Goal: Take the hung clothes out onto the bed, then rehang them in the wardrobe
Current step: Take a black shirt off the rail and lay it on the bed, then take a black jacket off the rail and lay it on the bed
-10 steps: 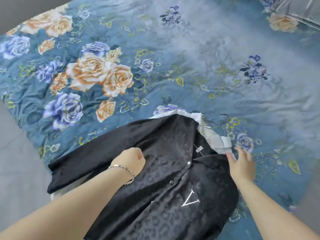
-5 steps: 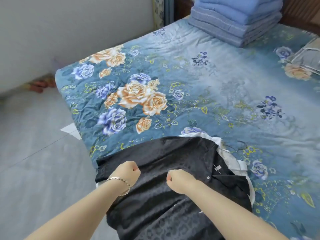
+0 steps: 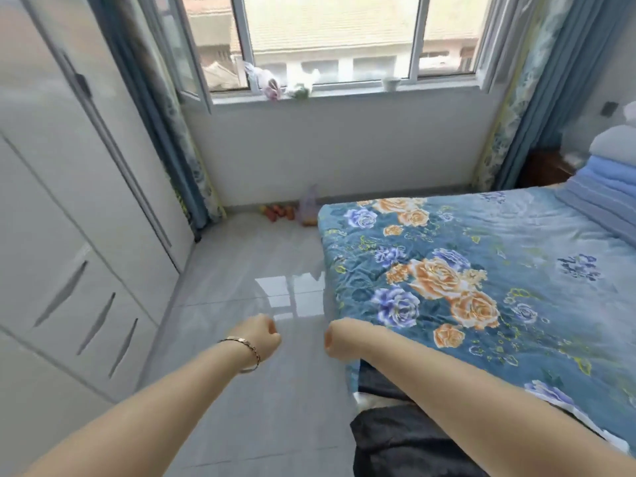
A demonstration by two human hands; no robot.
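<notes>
Both arms are stretched out over the grey floor (image 3: pixel 241 270), between the wardrobe (image 3: pixel 69 218) and the bed (image 3: pixel 499 235).

Left hand (image 3: pixel 265 335): grip closed into a fist, nothing in it, bracelet (image 3: pixel 246 346) on the wrist.

Right hand (image 3: pixel 333 342): bent down at the wrist with the fingers hidden, so I can't tell the grip.

The black shirt (image 3: pixel 395 442) lies on the near corner of the bed and hangs over the edge, under the right forearm. Neither hand is touching it.

Wardrobe doors are shut. Folded blue blankets (image 3: pixel 602 191) are stacked at the far end of the bed, and there's a window (image 3: pixel 330 39) ahead.
</notes>
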